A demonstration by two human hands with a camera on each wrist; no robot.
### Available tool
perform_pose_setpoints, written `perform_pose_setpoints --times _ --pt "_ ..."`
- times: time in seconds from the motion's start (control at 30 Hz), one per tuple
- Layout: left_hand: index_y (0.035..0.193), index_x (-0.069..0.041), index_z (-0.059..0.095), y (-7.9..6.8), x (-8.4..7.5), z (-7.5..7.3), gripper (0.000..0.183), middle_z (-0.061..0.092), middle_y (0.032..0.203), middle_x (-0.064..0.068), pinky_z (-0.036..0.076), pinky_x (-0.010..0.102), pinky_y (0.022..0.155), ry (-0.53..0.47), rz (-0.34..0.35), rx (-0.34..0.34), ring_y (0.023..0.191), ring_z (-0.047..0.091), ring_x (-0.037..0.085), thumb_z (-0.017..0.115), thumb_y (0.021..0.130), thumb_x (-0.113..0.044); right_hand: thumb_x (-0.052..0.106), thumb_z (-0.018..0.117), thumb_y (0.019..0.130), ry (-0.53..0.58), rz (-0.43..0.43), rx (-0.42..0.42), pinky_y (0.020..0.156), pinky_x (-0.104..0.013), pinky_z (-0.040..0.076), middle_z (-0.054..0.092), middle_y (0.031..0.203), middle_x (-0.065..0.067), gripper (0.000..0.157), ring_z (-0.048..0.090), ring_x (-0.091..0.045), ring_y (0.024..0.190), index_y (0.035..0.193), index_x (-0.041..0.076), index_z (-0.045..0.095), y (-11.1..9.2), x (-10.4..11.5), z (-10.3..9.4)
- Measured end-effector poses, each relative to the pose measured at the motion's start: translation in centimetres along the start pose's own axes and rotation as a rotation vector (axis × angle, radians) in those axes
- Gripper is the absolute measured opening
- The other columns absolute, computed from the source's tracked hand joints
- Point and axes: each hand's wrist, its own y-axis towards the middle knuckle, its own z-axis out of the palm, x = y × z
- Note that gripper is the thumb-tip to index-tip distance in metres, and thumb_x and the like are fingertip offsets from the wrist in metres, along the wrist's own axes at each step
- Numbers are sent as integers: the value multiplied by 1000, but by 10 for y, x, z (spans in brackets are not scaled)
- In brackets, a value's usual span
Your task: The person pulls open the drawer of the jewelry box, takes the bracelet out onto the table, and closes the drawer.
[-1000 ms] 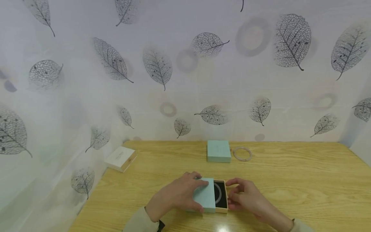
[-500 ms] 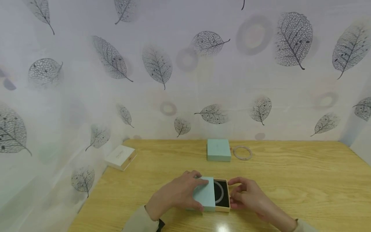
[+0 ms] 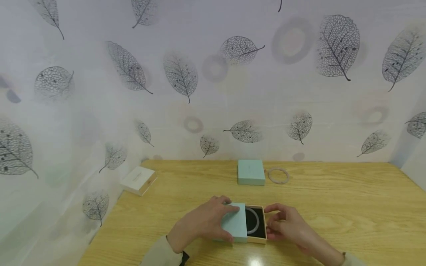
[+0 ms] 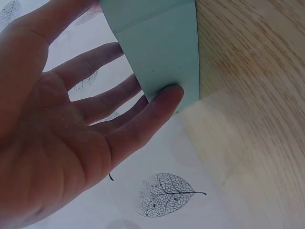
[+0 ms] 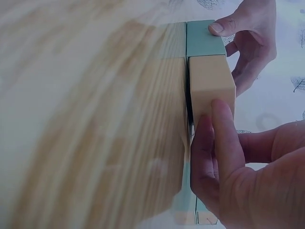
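Observation:
My left hand (image 3: pixel 208 220) grips the light teal sleeve (image 3: pixel 237 225) of a slide-out jewellery box, thumb on its near side and fingers over the top and far side. In the left wrist view the thumb presses flat against the sleeve's side (image 4: pixel 162 52). From the right end of the sleeve the peach-edged drawer (image 3: pixel 257 239) sticks partly out. On its black lining lies a pale bangle (image 3: pixel 257 221), its left part hidden under the sleeve. My right hand (image 3: pixel 289 225) pinches at the drawer's end; whether a pull tab sits between the fingers is hidden.
Behind, near the table's back edge, stands a second teal box (image 3: pixel 251 172). A pale bangle (image 3: pixel 279 182) lies on the wood just right of it. A white box (image 3: pixel 138 180) sits at the back left, beside the leaf-patterned curtain (image 3: pixel 179 140).
The drawer has slid a little farther right out of the sleeve, and more of the bangle inside shows. My right hand has moved right with it; my left hand has stayed on the sleeve.

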Motion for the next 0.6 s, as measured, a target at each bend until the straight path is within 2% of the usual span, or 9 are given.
perform_pose_setpoints --times 0.6 --pt "134 -31 52 1 -2 -1 73 47 139 1 50 30 92 -23 -28 30 115 49 17 75 70 -57 -8 47 88 3 4 8 70 -38 59 57 89 -13 39 66 -21 77 126 -8 43 -4 1 -6"
